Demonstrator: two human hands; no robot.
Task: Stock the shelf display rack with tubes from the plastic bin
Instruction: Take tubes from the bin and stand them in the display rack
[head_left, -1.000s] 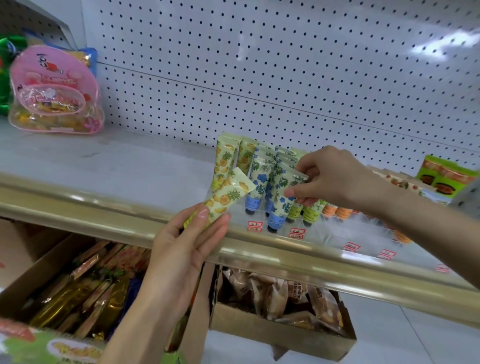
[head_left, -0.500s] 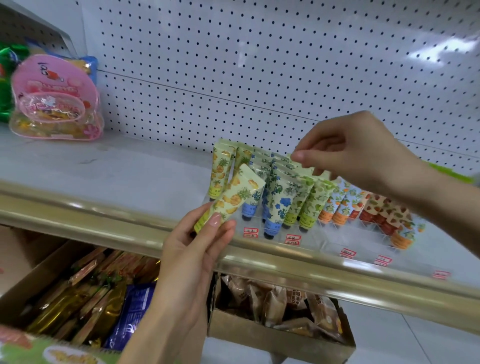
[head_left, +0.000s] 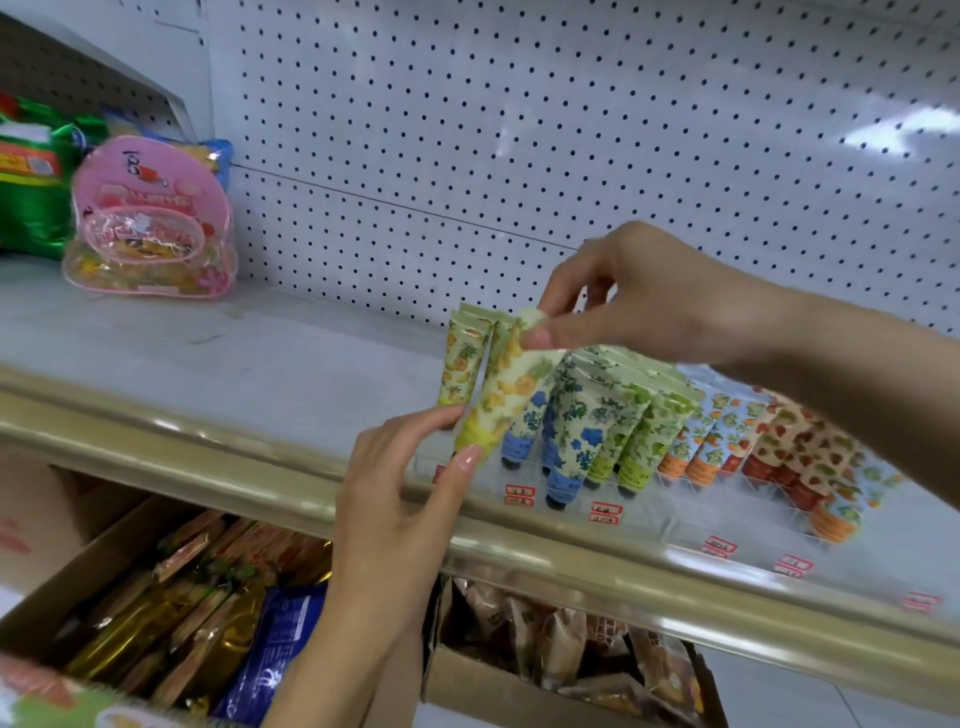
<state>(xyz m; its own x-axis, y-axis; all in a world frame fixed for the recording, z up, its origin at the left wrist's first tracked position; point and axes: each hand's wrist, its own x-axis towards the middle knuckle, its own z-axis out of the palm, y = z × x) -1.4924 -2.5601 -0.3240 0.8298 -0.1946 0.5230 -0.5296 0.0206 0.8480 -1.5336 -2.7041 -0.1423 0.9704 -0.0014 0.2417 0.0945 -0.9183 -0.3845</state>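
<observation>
Since half a second ago the view has moved closer, but the big things are unchanged: shelf, pegboard behind it, pink pouch far left, cardboard boxes of snacks underneath. Plastic bin not in view.

Display rack, clear, sits at the shelf's front edge. Its tubes stand in leaning columns, caps down: pineapple print at left, then blue floral, green, orange, strawberry. No change there that I can make out.

Hands are where the change is. Right hand was hovering free above the green column; it has come across to the left and now pinches the crimped top of the yellow pineapple tube between thumb and forefinger. Left hand was the tube's only holder before. It keeps a thumb-and-fingertip pinch on the lower end.

The tube has swung from a low slant to nearly upright, just in front of the pineapple column. Its cap is hidden behind my left fingertips, and motion blur is heavy, so I cannot say whether it has reached a slot.

Reading: the tube is lined up with its matching column and looks about to be seated.
</observation>
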